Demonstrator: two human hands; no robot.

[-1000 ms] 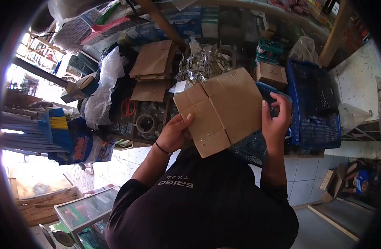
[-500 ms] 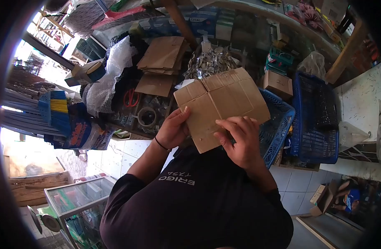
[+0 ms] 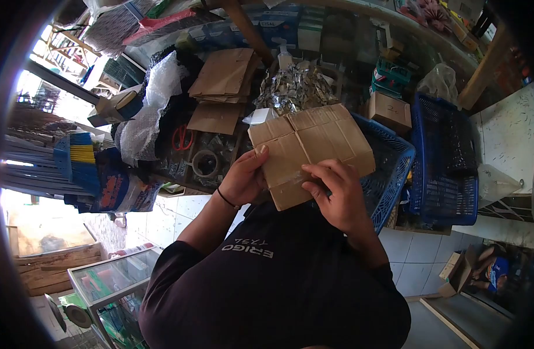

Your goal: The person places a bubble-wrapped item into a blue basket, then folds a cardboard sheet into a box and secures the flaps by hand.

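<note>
A creased, flattened piece of brown cardboard is held up in front of my chest. My left hand grips its left edge, thumb on the face and the other fingers behind. Over the lower right of the cardboard, my right hand has its index finger and thumb apart, fingertips at the surface. A faint shiny patch shows on the cardboard just left of those fingertips. Behind its top edge are a heap of shiny metallic pieces and a small white box.
Stacked brown cardboard, red-handled scissors and a tape roll lie on the counter to the left. Bubble wrap hangs nearby. Blue plastic baskets and a small carton stand to the right.
The cardboard has tipped slightly and its top edge sits lower, uncovering more of the white box and metallic heap. My right fingers stay near the same spot, thumb and index slightly shifted.
</note>
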